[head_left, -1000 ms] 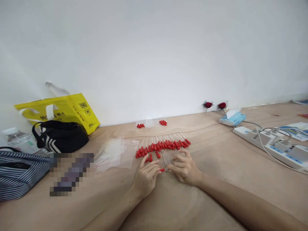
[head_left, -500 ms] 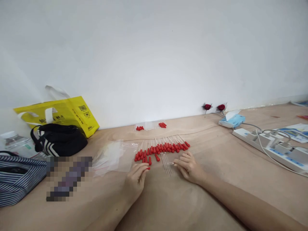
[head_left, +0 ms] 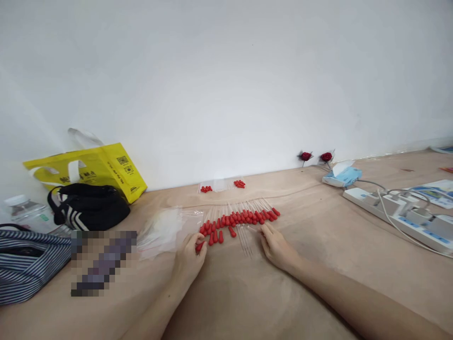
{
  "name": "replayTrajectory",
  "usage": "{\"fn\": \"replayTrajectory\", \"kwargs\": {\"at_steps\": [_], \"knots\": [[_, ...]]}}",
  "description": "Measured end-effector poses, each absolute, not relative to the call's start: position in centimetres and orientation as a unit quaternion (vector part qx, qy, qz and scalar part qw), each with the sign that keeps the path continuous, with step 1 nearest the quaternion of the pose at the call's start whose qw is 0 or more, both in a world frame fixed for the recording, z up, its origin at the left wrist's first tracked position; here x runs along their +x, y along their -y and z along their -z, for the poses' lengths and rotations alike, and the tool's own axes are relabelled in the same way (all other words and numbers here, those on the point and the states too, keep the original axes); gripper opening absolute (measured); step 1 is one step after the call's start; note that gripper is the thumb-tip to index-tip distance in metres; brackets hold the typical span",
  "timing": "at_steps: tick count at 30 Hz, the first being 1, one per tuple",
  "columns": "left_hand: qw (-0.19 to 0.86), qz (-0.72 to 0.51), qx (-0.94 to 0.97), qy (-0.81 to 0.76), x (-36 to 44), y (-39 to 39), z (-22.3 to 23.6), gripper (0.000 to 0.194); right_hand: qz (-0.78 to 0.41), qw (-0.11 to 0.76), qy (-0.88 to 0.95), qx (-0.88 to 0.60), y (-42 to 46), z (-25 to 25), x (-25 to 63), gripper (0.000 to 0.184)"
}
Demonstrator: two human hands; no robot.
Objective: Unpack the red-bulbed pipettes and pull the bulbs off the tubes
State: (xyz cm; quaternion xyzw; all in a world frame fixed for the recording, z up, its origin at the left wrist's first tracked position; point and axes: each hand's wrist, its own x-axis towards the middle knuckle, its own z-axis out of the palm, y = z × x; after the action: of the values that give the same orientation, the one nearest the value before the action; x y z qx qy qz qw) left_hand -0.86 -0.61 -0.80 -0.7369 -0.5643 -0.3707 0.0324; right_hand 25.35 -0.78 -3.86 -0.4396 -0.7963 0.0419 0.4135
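My left hand is closed, thumb and fingers pinching a red rubber bulb at the left end of the row. Between the fingertips of my right hand is a thin clear glass tube, pointing left and hard to see against the table. In front of both hands lies a fanned row of droppers, red bulbs towards me and clear stems towards the wall. A few loose red bulbs sit just below the row. Several bare glass tubes lie between my hands.
Clear plastic bags lie left of the row. Against the wall, another bag has red bulbs on it. A yellow bag, black pouch and striped bag stand left. A tissue pack and power strip are right.
My left hand has shifted left and back to the row's left end, a red bulb at its fingers. My right hand has moved slightly forward with the glass tube.
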Motion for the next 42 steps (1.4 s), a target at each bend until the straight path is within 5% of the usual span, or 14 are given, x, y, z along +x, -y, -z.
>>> {"fn": "replayTrajectory", "kwargs": {"at_steps": [23, 31, 42], "knots": [[-0.081, 0.358, -0.755, 0.543, -0.6, 0.6, 1.2, 0.023, -0.144, 0.347, 0.852, -0.364, 1.6, 2.5, 25.0, 0.016], [0.067, 0.367, -0.700, 0.609, -2.4, -1.5, -0.6, 0.024, -0.151, 0.369, 0.846, -0.354, 1.4, 2.7, 25.1, 0.016], [0.083, 0.391, -0.692, 0.602, -2.1, -3.4, 0.8, 0.024, -0.127, 0.387, 0.840, -0.358, 1.4, 2.7, 25.0, 0.015]]}}
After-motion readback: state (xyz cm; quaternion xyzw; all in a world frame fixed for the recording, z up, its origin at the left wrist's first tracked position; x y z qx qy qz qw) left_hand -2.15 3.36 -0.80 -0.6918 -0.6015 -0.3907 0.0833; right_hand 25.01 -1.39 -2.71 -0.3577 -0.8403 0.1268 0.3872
